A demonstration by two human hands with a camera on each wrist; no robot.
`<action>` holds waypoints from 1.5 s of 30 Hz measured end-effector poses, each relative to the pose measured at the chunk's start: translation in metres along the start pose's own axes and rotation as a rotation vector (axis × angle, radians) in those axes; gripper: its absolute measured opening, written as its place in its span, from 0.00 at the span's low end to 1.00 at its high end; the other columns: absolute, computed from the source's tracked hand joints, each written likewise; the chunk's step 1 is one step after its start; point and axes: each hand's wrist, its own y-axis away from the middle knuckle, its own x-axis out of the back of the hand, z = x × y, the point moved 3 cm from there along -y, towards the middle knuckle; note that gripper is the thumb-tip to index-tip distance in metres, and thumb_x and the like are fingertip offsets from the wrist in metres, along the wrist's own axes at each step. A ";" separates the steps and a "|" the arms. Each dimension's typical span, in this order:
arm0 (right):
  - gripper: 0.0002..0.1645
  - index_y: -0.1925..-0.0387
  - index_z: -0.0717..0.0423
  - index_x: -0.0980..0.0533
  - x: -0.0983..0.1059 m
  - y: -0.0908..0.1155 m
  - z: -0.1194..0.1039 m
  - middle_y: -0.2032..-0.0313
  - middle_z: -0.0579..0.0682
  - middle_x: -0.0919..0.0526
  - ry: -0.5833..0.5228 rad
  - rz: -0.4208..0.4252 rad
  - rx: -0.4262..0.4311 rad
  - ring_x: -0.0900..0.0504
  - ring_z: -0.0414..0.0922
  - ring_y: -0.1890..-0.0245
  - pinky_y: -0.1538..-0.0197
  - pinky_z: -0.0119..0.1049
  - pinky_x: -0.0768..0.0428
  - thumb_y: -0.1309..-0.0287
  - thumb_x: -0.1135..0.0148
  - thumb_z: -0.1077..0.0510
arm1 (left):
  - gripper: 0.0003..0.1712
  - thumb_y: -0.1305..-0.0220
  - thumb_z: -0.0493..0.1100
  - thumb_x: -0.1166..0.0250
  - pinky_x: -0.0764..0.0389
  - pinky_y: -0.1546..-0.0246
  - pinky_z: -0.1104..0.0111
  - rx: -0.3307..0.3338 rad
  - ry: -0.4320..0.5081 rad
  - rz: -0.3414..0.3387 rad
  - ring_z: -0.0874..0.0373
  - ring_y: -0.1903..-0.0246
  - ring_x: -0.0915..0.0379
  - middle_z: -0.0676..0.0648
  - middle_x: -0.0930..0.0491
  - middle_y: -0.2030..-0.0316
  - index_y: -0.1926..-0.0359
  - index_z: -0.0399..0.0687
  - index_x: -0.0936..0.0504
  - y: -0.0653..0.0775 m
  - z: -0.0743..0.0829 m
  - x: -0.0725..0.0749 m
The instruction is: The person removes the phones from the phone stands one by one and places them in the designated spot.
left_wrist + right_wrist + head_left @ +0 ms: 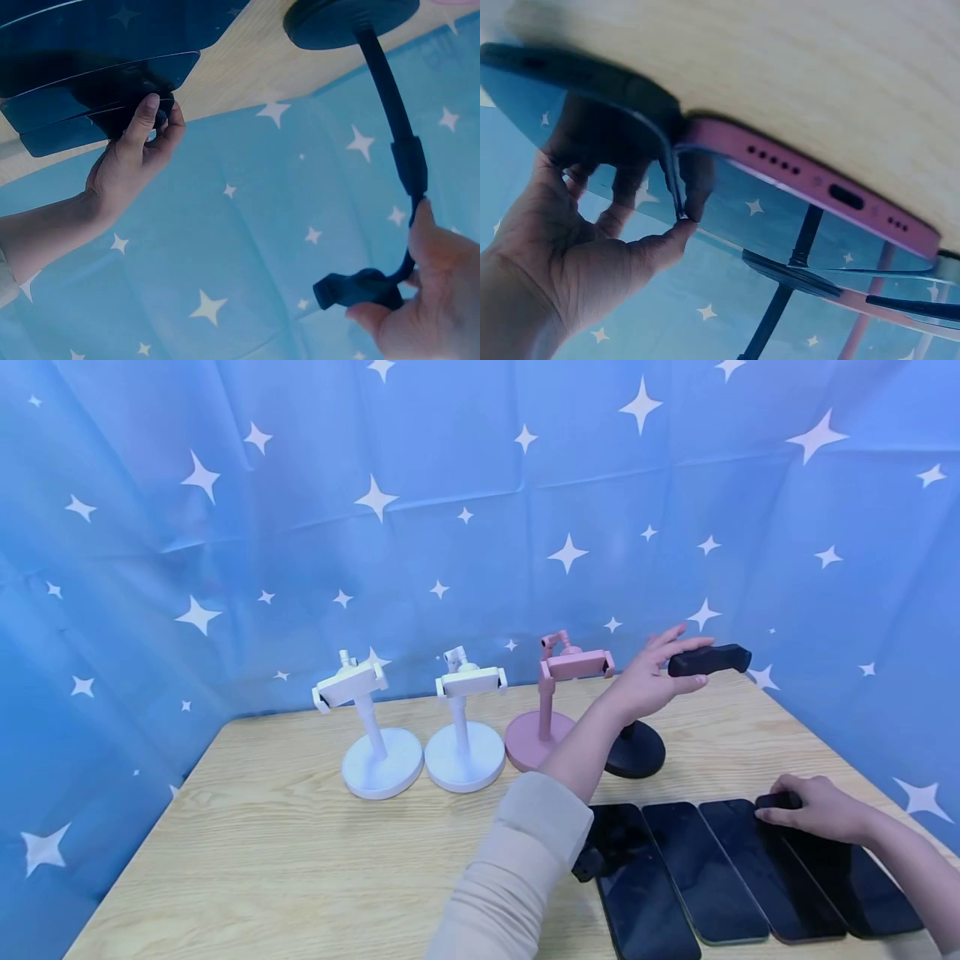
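Note:
A black phone stand (409,161) stands behind several dark-screened phones lying side by side. My left hand (654,677) holds its upper part, with the thumb against the black clamp (708,660) and another finger by the neck. In the left wrist view my left hand (442,289) partly covers the joint below the clamp. My right hand (817,810) pinches the far end of the rightmost phone (862,881). The right wrist view shows the thumb of my right hand (592,270) at this phone's edge, beside a pink-edged phone (817,187).
Two white phone stands (382,763) (465,758) and a pink stand (536,739) stand in a row left of the black one. More phones (645,885) (705,872) lie to the left of my right hand. A blue star-patterned curtain (450,552) hangs behind the wooden table (300,843).

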 end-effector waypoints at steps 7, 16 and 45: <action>0.27 0.60 0.73 0.30 -0.002 0.004 -0.004 0.66 0.65 0.24 0.056 0.103 -0.065 0.31 0.66 0.61 0.66 0.54 0.31 0.42 0.43 0.48 | 0.26 0.37 0.41 0.42 0.51 0.34 0.64 -0.009 0.084 0.032 0.72 0.33 0.70 0.69 0.51 0.34 0.38 0.60 0.31 0.001 -0.001 0.000; 0.27 0.59 0.73 0.30 -0.005 0.005 -0.013 0.65 0.66 0.23 0.087 0.166 -0.088 0.36 0.69 0.59 0.61 0.60 0.44 0.38 0.48 0.48 | 0.24 0.36 0.39 0.44 0.44 0.37 0.65 -0.035 0.205 0.088 0.70 0.34 0.58 0.66 0.46 0.34 0.39 0.54 0.31 0.004 -0.007 0.004; 0.14 0.65 0.68 0.28 -0.008 0.005 -0.023 0.68 0.63 0.24 0.155 0.202 -0.062 0.32 0.62 0.62 0.63 0.58 0.41 0.41 0.46 0.57 | 0.34 0.31 0.57 0.57 0.40 0.38 0.65 0.138 -0.127 0.155 0.60 0.33 0.51 0.50 0.48 0.32 0.30 0.49 0.52 0.052 -0.024 -0.013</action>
